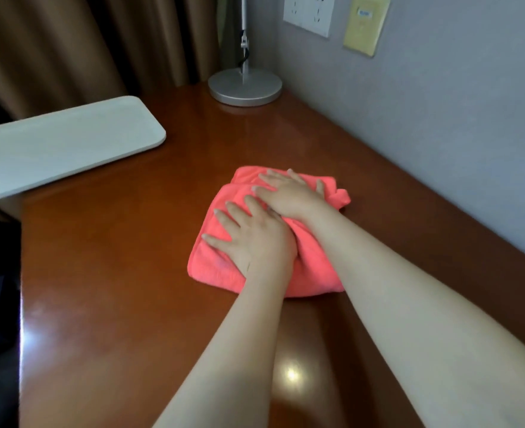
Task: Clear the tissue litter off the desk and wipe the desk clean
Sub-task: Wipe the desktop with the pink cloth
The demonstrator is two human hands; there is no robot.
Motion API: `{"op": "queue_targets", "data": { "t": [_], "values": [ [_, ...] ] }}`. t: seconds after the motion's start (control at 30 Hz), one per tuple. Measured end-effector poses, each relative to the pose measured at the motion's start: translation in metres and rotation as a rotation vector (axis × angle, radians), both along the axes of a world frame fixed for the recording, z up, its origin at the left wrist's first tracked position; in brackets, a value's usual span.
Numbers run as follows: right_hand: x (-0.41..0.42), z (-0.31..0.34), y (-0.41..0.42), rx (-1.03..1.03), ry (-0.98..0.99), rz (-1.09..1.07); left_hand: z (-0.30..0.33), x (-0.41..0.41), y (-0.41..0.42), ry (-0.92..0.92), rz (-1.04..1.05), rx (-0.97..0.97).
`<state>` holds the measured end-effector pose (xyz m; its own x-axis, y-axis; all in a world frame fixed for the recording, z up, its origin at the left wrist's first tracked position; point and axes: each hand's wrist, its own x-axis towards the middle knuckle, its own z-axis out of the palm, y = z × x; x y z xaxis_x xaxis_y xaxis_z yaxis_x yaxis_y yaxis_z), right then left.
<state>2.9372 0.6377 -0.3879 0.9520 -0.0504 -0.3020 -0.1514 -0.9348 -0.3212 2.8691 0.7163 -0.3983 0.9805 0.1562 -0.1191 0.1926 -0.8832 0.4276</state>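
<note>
Grey wall (409, 103) with sockets (309, 12), brown curtains (69, 50) behind.

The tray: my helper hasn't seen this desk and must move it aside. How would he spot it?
Start at the brown wooden desk and look to its far left edge, by the curtains. The tray lies flat there, overhanging the edge. It is pale, rectangular with rounded corners, unlike the round silver lamp base or the pink cloth.
</note>
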Motion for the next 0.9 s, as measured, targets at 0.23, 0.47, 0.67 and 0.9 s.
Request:
{"op": "queue_targets", "data": {
  "t": [0.23, 0.47, 0.67, 0.9],
  "values": [
    [0.0, -0.029, -0.049, -0.066, -0.009, -0.134, 0.002, 0.006, -0.014, -0.071, -0.267, 0.005],
    [-0.053, -0.019, -0.094, -0.078, -0.029, -0.41, 0.004, -0.005, -0.044, -0.075, -0.541, -0.011],
    [-0.093, -0.041, -0.159, -0.174, -0.012, -0.478, 0.005, -0.033, -0.082, -0.089, -0.736, -0.028],
    [-0.179, -0.016, -0.161, -0.053, -0.038, -0.689, 0.008, -0.083, -0.107, -0.067, -0.877, -0.024]
  ]
}}
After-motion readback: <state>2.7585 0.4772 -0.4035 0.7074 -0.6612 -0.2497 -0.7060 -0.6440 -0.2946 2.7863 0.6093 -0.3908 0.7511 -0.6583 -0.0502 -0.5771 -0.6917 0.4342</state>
